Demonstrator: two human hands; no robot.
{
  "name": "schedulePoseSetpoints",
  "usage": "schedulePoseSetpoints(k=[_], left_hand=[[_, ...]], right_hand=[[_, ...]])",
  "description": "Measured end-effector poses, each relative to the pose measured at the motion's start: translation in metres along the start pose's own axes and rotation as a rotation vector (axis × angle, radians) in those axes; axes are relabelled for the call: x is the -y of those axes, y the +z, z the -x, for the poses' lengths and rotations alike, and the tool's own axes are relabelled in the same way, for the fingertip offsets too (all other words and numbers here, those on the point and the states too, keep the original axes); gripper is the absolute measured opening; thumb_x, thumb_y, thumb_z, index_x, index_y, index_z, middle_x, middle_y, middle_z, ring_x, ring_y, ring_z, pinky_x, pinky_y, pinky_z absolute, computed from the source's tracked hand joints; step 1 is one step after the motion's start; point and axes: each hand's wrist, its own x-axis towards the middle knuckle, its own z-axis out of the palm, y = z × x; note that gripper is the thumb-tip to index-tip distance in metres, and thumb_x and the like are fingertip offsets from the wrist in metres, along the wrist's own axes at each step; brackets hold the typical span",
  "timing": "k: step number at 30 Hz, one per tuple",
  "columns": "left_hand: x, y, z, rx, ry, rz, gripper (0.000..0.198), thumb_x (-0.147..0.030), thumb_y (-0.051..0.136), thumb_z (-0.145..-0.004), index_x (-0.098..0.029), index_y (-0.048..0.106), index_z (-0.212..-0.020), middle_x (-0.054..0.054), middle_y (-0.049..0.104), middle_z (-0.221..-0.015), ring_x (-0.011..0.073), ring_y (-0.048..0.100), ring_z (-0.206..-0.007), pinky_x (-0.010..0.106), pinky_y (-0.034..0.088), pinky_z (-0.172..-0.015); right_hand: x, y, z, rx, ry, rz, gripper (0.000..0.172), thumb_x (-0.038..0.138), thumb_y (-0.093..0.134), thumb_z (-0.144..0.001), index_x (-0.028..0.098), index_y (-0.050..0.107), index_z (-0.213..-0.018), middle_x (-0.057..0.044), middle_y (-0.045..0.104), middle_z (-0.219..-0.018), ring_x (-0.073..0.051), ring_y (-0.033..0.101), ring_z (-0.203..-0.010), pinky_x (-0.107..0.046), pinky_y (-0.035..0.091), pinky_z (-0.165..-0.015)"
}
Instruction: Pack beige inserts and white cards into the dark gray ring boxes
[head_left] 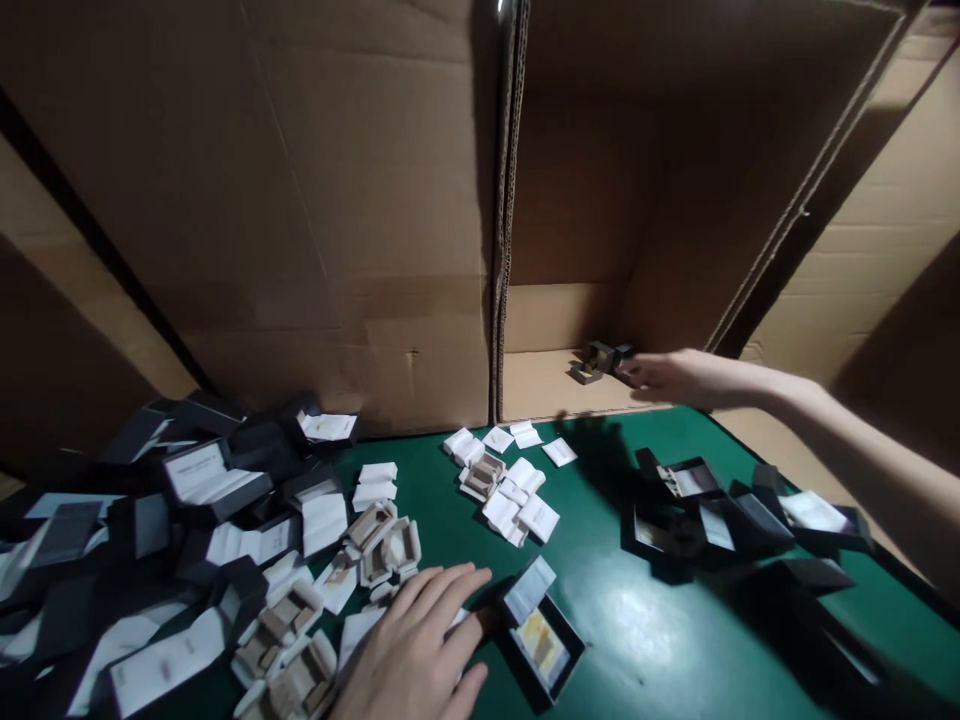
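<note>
My left hand (420, 645) lies low in the view with its fingers stretched out, over the edge of a pile of white inserts (390, 550). Just right of its fingertips stands an open black box (546, 640) with a yellowish piece inside and its lid raised. My right hand (667, 373) reaches into the open cardboard compartment, fingers closed at a small dark box (622, 356); the far side of that grip is hidden. Touching or close beside it, another small open box (589, 364) sits on the compartment floor.
Many black boxes with white inserts (217, 475) are heaped at the left. More loose white inserts (514, 490) lie mid-table. Several open black boxes (750, 515) stand at the right under my forearm. Tall cardboard walls (337, 220) border the green table (637, 620).
</note>
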Motion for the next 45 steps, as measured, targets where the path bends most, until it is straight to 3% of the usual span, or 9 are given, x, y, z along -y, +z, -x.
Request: schedulePoseSetpoints(k=[4, 7, 11, 15, 25, 30, 38, 42, 45], left_hand=[[0.001, 0.003, 0.0, -0.035, -0.019, 0.046, 0.014, -0.015, 0.052, -0.08, -0.021, 0.062, -0.087, 0.002, 0.059, -0.127, 0.0244, 0.059, -0.112, 0.042, 0.056, -0.087], [0.002, 0.005, 0.001, -0.057, -0.02, 0.078, 0.014, -0.015, 0.051, -0.079, -0.021, 0.062, -0.086, 0.002, 0.06, -0.125, 0.0242, 0.059, -0.112, 0.041, 0.056, -0.087], [0.003, 0.005, 0.003, 0.013, -0.047, 0.117, 0.018, -0.013, 0.052, -0.078, -0.022, 0.062, -0.09, 0.002, 0.059, -0.126, 0.0237, 0.056, -0.114, 0.041, 0.054, -0.09], [0.005, 0.01, 0.005, 0.006, -0.04, 0.155, 0.016, -0.017, 0.053, -0.078, -0.021, 0.061, -0.091, 0.003, 0.056, -0.129, 0.0244, 0.054, -0.115, 0.043, 0.051, -0.092], [-0.005, -0.001, 0.006, 0.04, -0.092, 0.2, 0.013, -0.02, 0.051, -0.085, -0.02, 0.061, -0.093, 0.004, 0.055, -0.13, 0.0243, 0.05, -0.119, 0.045, 0.048, -0.097], [-0.008, -0.001, 0.009, 0.015, -0.093, 0.182, 0.012, -0.021, 0.052, -0.087, -0.02, 0.062, -0.092, 0.004, 0.055, -0.129, 0.0246, 0.05, -0.118, 0.046, 0.047, -0.097], [-0.01, -0.002, 0.01, 0.015, -0.05, 0.116, 0.013, -0.02, 0.053, -0.086, -0.019, 0.062, -0.096, 0.007, 0.055, -0.126, 0.0248, 0.05, -0.117, 0.046, 0.046, -0.095], [-0.009, -0.003, 0.011, -0.008, -0.05, 0.09, 0.015, -0.02, 0.054, -0.086, -0.019, 0.061, -0.1, 0.007, 0.056, -0.117, 0.0233, 0.052, -0.11, 0.043, 0.048, -0.091], [-0.006, -0.003, 0.012, -0.005, -0.035, 0.067, 0.017, -0.02, 0.054, -0.087, -0.02, 0.061, -0.102, 0.006, 0.057, -0.112, 0.0217, 0.054, -0.105, 0.04, 0.048, -0.089]], right_hand=[[-0.016, 0.014, -0.078, -0.224, 0.203, 0.113, 0.067, 0.062, 0.047, -0.08, 0.023, 0.044, -0.135, -0.014, 0.058, -0.125, -0.032, 0.058, -0.106, -0.042, 0.049, -0.081], [-0.026, 0.034, -0.116, -0.195, 0.391, 0.182, 0.073, 0.066, 0.05, -0.076, 0.026, 0.042, -0.136, -0.014, 0.055, -0.127, -0.033, 0.056, -0.107, -0.043, 0.047, -0.081], [-0.037, 0.06, -0.137, -0.066, 0.493, 0.145, 0.072, 0.064, 0.059, -0.068, 0.029, 0.05, -0.131, -0.013, 0.061, -0.118, -0.034, 0.058, -0.101, -0.041, 0.048, -0.074], [-0.047, 0.075, -0.137, -0.073, 0.481, 0.157, 0.067, 0.057, 0.063, -0.067, 0.028, 0.054, -0.126, -0.014, 0.065, -0.107, -0.035, 0.057, -0.1, -0.04, 0.047, -0.071], [-0.043, 0.08, -0.057, -0.076, 0.264, 0.184, 0.06, 0.057, 0.055, -0.075, 0.027, 0.05, -0.126, -0.011, 0.069, -0.1, -0.033, 0.062, -0.087, -0.037, 0.045, -0.067], [-0.033, 0.082, 0.001, -0.106, 0.005, 0.138, 0.053, 0.044, 0.049, -0.082, 0.017, 0.046, -0.128, -0.015, 0.069, -0.105, -0.029, 0.064, -0.087, -0.035, 0.045, -0.076], [-0.019, 0.087, 0.073, -0.132, 0.134, 0.1, 0.044, 0.049, 0.04, -0.086, 0.024, 0.054, -0.121, -0.017, 0.068, -0.099, -0.034, 0.064, -0.081, -0.039, 0.046, -0.063], [-0.018, 0.083, 0.084, -0.211, 0.168, 0.099, 0.037, 0.046, 0.041, -0.086, 0.02, 0.064, -0.1, -0.017, 0.062, -0.111, -0.031, 0.063, -0.089, -0.038, 0.049, -0.074], [-0.008, 0.079, 0.088, -0.247, 0.234, 0.167, 0.04, 0.044, 0.047, -0.084, 0.015, 0.064, -0.105, -0.021, 0.053, -0.125, -0.036, 0.058, -0.103, -0.043, 0.048, -0.083]])
